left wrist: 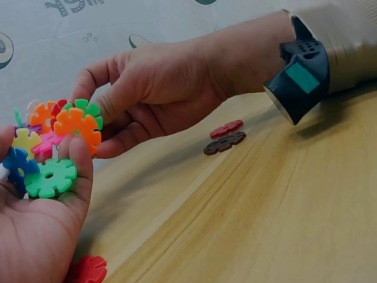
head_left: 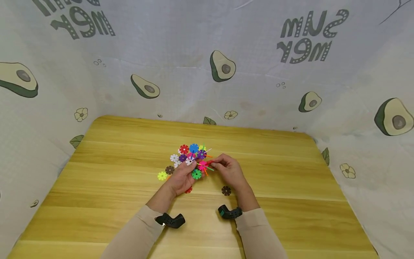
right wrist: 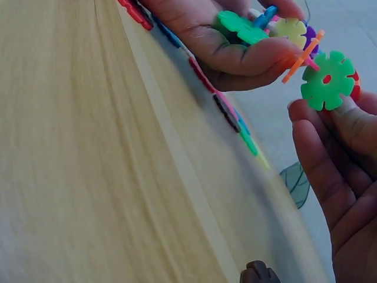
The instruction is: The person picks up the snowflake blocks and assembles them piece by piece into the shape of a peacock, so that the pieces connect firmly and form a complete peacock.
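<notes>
Holding, head view: a cluster of joined notched discs [head_left: 202, 166] in the left hand [head_left: 183, 178], palm turned up, raised above the desk [head_left: 291, 216].
Right hand [head_left: 228, 172], head view: pinching a red disc [head_left: 210, 163] between thumb and fingertips, at the right edge of the cluster.
Loose discs [head_left: 184, 149], head view: on the desk, beyond and left of the left hand — red, white, brown, yellow.
Lone brown disc [head_left: 226, 190], head view: on the desk, just beside the right forearm [head_left: 248, 198].
Orange disc [left wrist: 78, 128], left wrist view: upright in the cluster, close by the right hand.
Green disc [right wrist: 327, 81], right wrist view: broad face showing, just above the right hand — red behind.
</notes>
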Available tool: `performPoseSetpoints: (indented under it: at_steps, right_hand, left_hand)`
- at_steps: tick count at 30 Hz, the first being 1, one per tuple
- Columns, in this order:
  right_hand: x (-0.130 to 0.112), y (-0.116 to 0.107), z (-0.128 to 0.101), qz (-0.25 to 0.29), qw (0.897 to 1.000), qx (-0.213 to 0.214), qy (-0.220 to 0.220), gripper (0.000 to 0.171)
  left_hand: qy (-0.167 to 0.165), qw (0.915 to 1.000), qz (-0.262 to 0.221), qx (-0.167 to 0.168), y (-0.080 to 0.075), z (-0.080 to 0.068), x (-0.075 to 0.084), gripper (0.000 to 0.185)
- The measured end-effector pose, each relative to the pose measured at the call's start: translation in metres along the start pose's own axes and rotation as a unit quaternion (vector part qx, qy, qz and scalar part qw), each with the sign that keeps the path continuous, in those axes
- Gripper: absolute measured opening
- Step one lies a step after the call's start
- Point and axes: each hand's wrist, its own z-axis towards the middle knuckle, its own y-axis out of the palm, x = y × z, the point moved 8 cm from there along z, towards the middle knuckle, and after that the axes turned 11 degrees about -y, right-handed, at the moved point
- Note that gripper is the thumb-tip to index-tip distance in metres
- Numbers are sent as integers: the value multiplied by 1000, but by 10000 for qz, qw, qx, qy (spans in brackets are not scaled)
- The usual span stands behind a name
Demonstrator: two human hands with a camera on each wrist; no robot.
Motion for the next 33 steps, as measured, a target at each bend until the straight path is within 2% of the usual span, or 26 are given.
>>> performPoseSetpoints:
  at_steps: [4, 8, 11, 14, 16, 19, 22, 24, 25, 27, 30, 33]
  right_hand:
    - [2, -2, 0, -161, 9997, -48, 150, 8]
    - [6, -15, 0, -626, 9972, -164, 362, 20]
    - [13, -34, -1, -1170, 9914, -223, 546, 26]
    - [20, -54, -7, -1667, 9804, -453, 948, 21]
    - [23, -63, -14, -1725, 9731, -786, 1307, 19]
    - [23, -63, -27, -1505, 9564, -1628, 1902, 25]
    - [19, -49, -37, -1196, 9343, -2453, 2293, 27]
    - [16, -35, -39, -1088, 9244, -2809, 2340, 26]
    - [15, -26, -38, -980, 9236, -2895, 2315, 26]
    - [13, -9, -33, -810, 9292, -2967, 2049, 25]
    - [8, 17, -26, -392, 9436, -2899, 1554, 24]
    - [7, 32, -20, 99, 9581, -2587, 1223, 23]
  left_hand:
    - [27, 10000, -6, -37, 1, 1, -1, 43]
    - [115, 9999, -49, 11, 2, 2, 0, 32]
    - [199, 9996, -69, 172, 0, 2, 1, 25]
    - [233, 9991, -108, 332, -2, 2, 1, 21]
    - [233, 9988, -177, 389, -3, 2, 1, 21]
    - [253, 9984, -262, 440, -5, 3, 1, 23]
    - [286, 9980, -295, 470, -6, 2, 3, 22]
    - [320, 9979, -312, 462, -6, 1, 5, 23]
    - [345, 9978, -330, 449, -6, 1, 5, 23]
    - [415, 9973, -401, 457, -6, 0, 6, 24]
    - [671, 9937, -688, 585, -9, -1, 9, 27]
    - [1002, 9848, -1095, 901, -13, -4, 14, 28]
